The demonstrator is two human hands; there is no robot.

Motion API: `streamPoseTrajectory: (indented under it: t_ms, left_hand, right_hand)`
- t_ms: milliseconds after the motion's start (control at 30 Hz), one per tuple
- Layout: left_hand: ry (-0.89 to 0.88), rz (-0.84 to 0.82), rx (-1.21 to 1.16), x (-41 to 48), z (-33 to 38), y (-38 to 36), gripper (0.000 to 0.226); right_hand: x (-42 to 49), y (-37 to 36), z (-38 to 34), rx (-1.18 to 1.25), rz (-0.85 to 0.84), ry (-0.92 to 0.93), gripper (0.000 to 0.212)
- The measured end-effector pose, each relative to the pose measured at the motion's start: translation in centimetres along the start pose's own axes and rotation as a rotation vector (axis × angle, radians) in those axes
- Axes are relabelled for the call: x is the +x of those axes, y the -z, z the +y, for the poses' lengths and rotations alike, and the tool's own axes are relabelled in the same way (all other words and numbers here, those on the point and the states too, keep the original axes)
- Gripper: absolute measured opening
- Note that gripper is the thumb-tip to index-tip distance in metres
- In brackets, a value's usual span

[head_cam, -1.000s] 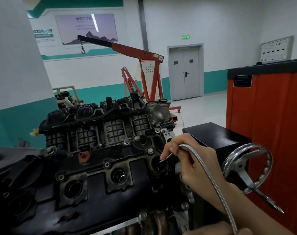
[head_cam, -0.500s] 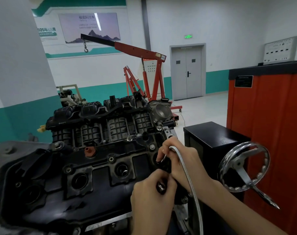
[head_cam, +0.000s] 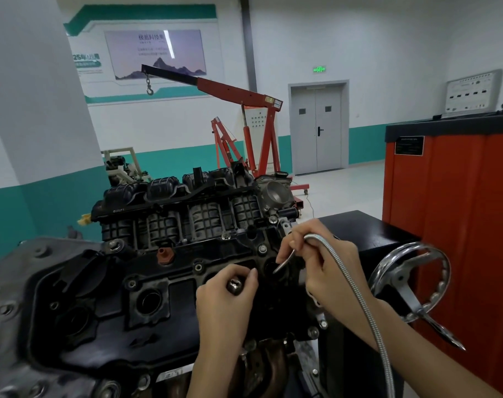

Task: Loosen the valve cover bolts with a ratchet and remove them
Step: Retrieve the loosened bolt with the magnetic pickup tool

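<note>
A black valve cover (head_cam: pixel 106 317) with round plug wells tops the engine in front of me. My left hand (head_cam: pixel 225 300) hovers over its right part and pinches a small metal bolt (head_cam: pixel 234 285) between thumb and fingers. My right hand (head_cam: pixel 324 265) grips a flexible silver pick-up tool (head_cam: pixel 356 285); its thin tip (head_cam: pixel 281 264) points into the rightmost well. A bolt head (head_cam: pixel 262 248) sits just above that well. No ratchet is in sight.
The black intake manifold (head_cam: pixel 187 208) rises behind the cover. A chrome handwheel (head_cam: pixel 411 285) sticks out at the right, beside a black box (head_cam: pixel 368 228) and a red cabinet (head_cam: pixel 456 214). A red engine crane (head_cam: pixel 244 127) stands farther back.
My left hand came up from the bottom edge to the cover and now holds a bolt beside the rightmost well. The right hand stays there with the flexible tool.
</note>
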State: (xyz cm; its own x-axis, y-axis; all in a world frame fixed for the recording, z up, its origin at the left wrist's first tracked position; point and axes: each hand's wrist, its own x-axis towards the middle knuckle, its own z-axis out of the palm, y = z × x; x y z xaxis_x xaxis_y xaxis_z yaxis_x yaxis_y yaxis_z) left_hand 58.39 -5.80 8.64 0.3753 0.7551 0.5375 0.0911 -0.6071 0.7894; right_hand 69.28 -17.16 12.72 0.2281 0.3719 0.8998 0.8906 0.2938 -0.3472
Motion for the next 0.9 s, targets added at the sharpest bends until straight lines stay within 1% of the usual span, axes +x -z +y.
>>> streamPoseTrajectory:
  t_ms: [133,400,533,700,800,900]
  left_hand:
    - [0.004,0.012,-0.015,0.0,0.1,0.1,0.025]
    - [0.029,-0.003,-0.007,0.0,0.2,0.0,0.021]
    - [0.026,-0.001,-0.006,-0.1,0.4,0.1,0.021]
    - [0.022,0.005,0.019,-0.1,0.4,0.0,0.022]
    - [0.020,0.004,0.023,0.0,0.4,-0.1,0.019]
    - [0.014,0.004,0.022,0.0,0.4,-0.4,0.019]
  right_hand:
    - [0.4,1.2,-0.4,-0.001,0.071,0.022,0.026]
    - [0.4,2.0,-0.6,0.011,0.069,0.012,0.030]
    - [0.2,1.0,0.3,0.057,0.029,-0.075,0.033]
    - [-0.1,-0.6,1.7,0.084,0.011,-0.163,0.027]
    - [0.0,-1.0,1.8,0.069,0.006,-0.103,0.030]
    - [-0.7,-1.4,1.8,0.071,0.012,-0.034,0.025]
